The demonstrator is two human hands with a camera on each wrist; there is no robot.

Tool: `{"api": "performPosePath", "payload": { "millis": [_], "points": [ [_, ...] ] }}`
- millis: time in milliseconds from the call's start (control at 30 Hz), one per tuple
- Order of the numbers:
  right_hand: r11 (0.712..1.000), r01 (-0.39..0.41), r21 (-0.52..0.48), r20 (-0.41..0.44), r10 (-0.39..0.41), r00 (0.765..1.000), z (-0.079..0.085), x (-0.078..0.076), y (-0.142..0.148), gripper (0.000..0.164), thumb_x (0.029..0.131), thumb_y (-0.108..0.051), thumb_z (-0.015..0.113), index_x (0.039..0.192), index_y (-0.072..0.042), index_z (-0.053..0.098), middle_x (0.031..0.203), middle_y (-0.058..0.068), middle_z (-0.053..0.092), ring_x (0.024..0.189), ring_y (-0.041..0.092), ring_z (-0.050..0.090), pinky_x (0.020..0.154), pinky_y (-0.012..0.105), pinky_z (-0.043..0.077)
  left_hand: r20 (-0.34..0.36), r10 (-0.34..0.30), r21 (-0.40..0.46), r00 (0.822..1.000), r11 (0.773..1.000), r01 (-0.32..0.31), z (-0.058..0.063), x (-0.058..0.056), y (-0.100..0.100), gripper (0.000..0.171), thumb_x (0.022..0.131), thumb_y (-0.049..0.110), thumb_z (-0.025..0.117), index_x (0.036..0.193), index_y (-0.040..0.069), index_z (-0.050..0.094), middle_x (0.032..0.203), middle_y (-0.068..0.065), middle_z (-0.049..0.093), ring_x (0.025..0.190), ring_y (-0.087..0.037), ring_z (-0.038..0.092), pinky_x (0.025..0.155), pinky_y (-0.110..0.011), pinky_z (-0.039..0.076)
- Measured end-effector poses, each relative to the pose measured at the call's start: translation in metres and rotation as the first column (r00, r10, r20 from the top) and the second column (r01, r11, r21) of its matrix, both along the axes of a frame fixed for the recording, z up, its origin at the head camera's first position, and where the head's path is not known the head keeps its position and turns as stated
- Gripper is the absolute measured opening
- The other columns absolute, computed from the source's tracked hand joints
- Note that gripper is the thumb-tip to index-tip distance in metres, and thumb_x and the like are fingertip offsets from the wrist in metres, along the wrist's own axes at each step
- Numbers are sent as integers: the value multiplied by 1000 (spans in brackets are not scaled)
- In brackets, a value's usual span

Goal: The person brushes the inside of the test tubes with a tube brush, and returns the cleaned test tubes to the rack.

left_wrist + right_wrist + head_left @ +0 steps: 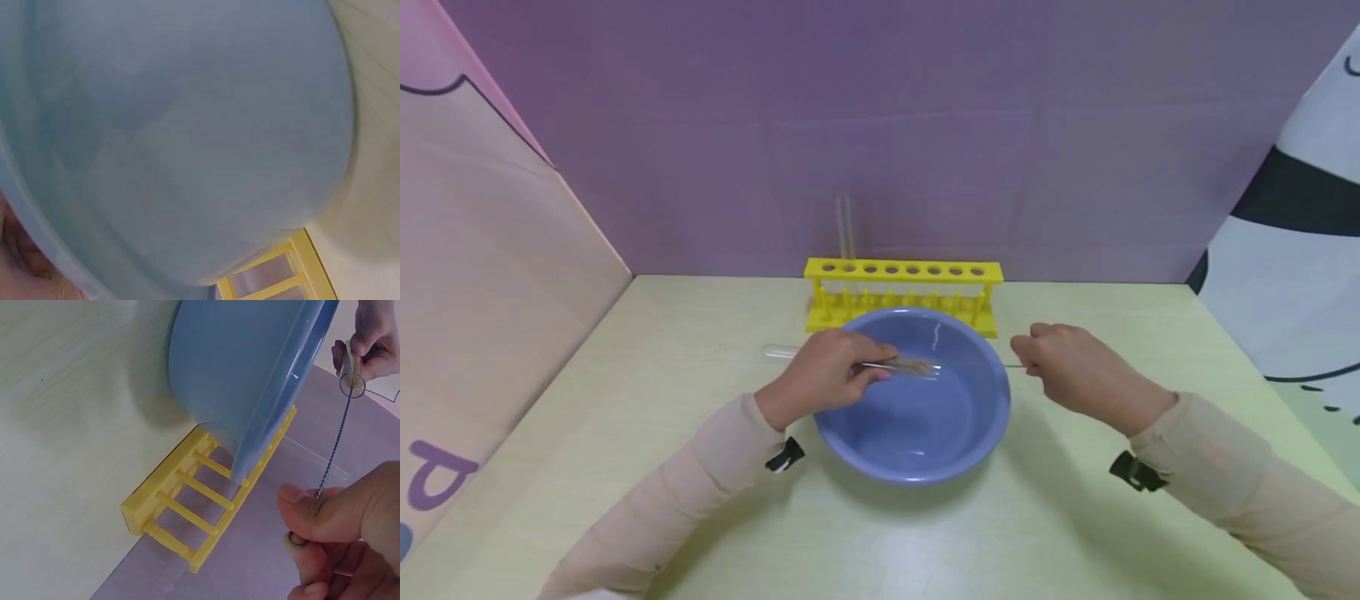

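Note:
Over the blue basin (917, 442), my left hand (823, 375) grips a clear glass test tube (781, 352) lying roughly level, its open end facing right. Inside the tube near its mouth sit the pale bristles of a test tube brush (916, 365). The brush's twisted wire handle (337, 440) runs out of the mouth to the right. My right hand (1075, 371), beyond the basin's right rim, pinches the handle's looped end between thumb and finger. In the left wrist view the basin's wall hides most of the left hand.
Behind the basin stands a yellow test tube rack (902, 271), its front partly covered by the basin's rim. One clear test tube (846, 229) stands upright in it, near its left end. A purple backdrop (895, 142) closes off the far edge of the pale table (700, 333).

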State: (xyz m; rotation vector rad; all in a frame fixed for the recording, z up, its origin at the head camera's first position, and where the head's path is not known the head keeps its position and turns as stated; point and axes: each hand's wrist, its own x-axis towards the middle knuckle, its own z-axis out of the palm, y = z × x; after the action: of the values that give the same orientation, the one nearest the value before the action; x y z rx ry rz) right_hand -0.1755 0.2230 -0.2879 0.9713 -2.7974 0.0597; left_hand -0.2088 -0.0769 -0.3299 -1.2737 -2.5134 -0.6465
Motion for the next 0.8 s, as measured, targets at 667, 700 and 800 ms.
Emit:
{"api": "performPosePath", "payload": {
  "millis": [667,700,800],
  "points": [
    [995,-97,-9,463,90,882,19,-19,13,29,80,-2,72,68,-16,50,60,-11,46,60,7,45,59,24,42,-66,8,12,998,1000,-7,-2,4,-6,27,83,17,73,109,8,72,94,-2,72,78,-13,66,64,-27,50],
    [994,-105,-13,481,98,871,20,-21,14,28,80,-3,73,68,-17,51,61,-11,47,60,6,45,59,24,42,-67,7,15,998,1000,-6,-2,4,-7,27,83,17,73,109,8,72,94,-2,72,78,-13,66,64,-27,50],
    [991,-129,-27,534,123,837,21,-26,17,27,81,-7,73,69,-17,51,62,-12,49,61,6,46,61,24,43,-70,5,17,998,1000,-4,-3,3,-7,27,83,17,73,109,7,72,94,-2,72,77,-13,65,64,-26,50]
  ]
}}
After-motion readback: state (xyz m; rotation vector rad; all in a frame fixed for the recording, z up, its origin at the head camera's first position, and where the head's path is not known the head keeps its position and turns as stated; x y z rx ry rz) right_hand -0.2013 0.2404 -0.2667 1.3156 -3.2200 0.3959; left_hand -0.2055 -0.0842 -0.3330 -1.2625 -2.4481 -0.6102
